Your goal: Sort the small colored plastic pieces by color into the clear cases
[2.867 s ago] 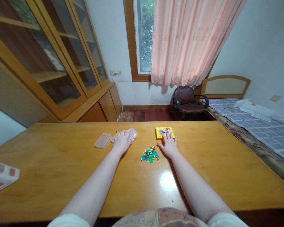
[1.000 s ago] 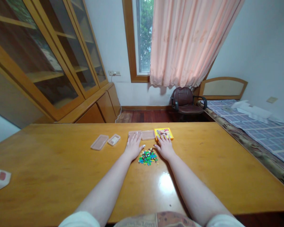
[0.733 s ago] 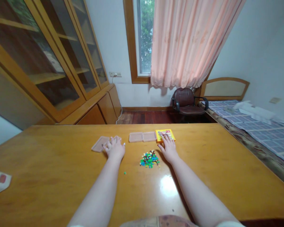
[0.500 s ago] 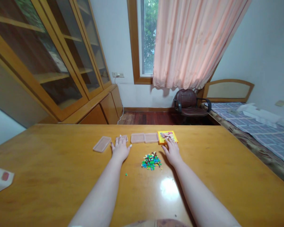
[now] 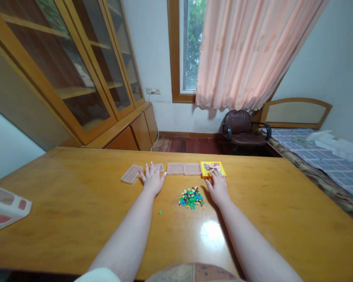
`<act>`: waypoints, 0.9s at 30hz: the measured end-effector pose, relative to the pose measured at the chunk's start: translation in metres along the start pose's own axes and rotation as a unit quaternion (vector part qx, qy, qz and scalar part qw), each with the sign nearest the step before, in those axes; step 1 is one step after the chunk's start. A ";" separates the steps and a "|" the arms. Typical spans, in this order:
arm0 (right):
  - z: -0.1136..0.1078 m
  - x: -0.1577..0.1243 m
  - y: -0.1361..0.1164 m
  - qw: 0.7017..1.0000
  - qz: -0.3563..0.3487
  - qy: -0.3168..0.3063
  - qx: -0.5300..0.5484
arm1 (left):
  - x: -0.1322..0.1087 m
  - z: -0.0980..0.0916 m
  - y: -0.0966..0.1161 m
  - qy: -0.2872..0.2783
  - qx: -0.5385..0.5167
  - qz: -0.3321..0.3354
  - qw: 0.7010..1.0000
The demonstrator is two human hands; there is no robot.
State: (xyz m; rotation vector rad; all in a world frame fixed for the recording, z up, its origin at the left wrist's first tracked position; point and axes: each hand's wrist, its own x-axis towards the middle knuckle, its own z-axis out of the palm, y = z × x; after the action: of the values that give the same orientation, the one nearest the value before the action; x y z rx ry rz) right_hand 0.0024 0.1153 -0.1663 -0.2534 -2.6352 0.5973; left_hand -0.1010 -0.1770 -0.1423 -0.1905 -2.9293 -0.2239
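My left hand [image 5: 152, 183] lies palm down with fingers spread, partly covering a small translucent pinkish tray [image 5: 159, 167]. Another such tray [image 5: 131, 174] lies at a slant just left of it. Between my hands, two more trays [image 5: 175, 169] stand side by side in the row. At the right end is a yellow printed box [image 5: 219, 164]; the outstretched fingers of my right hand [image 5: 218, 189] rest on its near part. A heap of tiny building bricks [image 5: 191, 198], green, blue, brown, cream and yellow, is between my forearms. One green brick [image 5: 160, 212] sits apart on the left.
The wooden table [image 5: 76, 203] spreads wide on both sides. A white holder with cut-outs [image 5: 10, 207] stands at its left edge. Beyond the table are a glass-door cabinet [image 5: 117, 113], a brown office chair [image 5: 238, 125] and a bed [image 5: 308, 143].
The view has shifted slightly, so the scene sits a little further right. My left fingers are spread wider over the tray. The right hand stays on the yellow box.
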 end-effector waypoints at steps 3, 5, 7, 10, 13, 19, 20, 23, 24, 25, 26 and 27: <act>0.001 0.004 -0.001 1.000 -0.007 -0.001 0.001 | 0.003 -0.013 -0.025 0.059 0.021 -0.107 0.992; 0.002 0.007 -0.002 1.000 -0.022 -0.004 0.006 | 0.007 -0.021 -0.050 0.048 0.017 -0.197 0.979; 0.001 0.009 -0.002 0.999 -0.033 -0.005 0.013 | 0.011 -0.028 -0.074 -0.018 -0.014 -0.227 0.974; 0.000 0.009 0.000 0.999 -0.027 0.006 0.018 | 0.017 -0.037 -0.094 -0.011 -0.045 -0.253 0.966; -0.001 0.008 0.002 0.999 -0.025 0.020 0.021 | 0.021 -0.042 -0.084 0.106 -0.061 -0.214 0.969; 0.001 0.011 -0.002 0.999 -0.039 0.020 0.032 | 0.016 -0.025 -0.019 0.061 -0.143 0.129 0.979; 0.001 0.011 -0.003 0.999 -0.038 0.018 0.033 | 0.015 -0.021 -0.012 0.039 -0.133 0.137 0.981; 0.003 0.012 -0.002 0.999 -0.037 0.013 0.036 | 0.017 -0.016 -0.008 0.000 -0.107 0.121 0.987; 0.003 0.011 -0.001 0.999 -0.036 0.014 0.037 | 0.018 -0.016 -0.012 -0.005 -0.099 0.114 0.988; 0.003 0.011 0.000 0.998 -0.035 0.016 0.039 | 0.020 -0.016 -0.018 -0.008 -0.090 0.112 0.990; 0.004 0.010 0.000 0.998 -0.035 0.019 0.040 | 0.020 -0.017 -0.026 -0.010 -0.079 0.111 0.991; 0.004 0.010 0.001 0.998 -0.034 0.022 0.041 | 0.021 -0.018 -0.036 -0.012 -0.065 0.113 0.991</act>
State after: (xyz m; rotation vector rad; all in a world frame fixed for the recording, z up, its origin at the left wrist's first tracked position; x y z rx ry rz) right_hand -0.0080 0.1174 -0.1663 -0.1498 -2.5602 0.6669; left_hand -0.1234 -0.2132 -0.1259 -0.5437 -2.8864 -0.3792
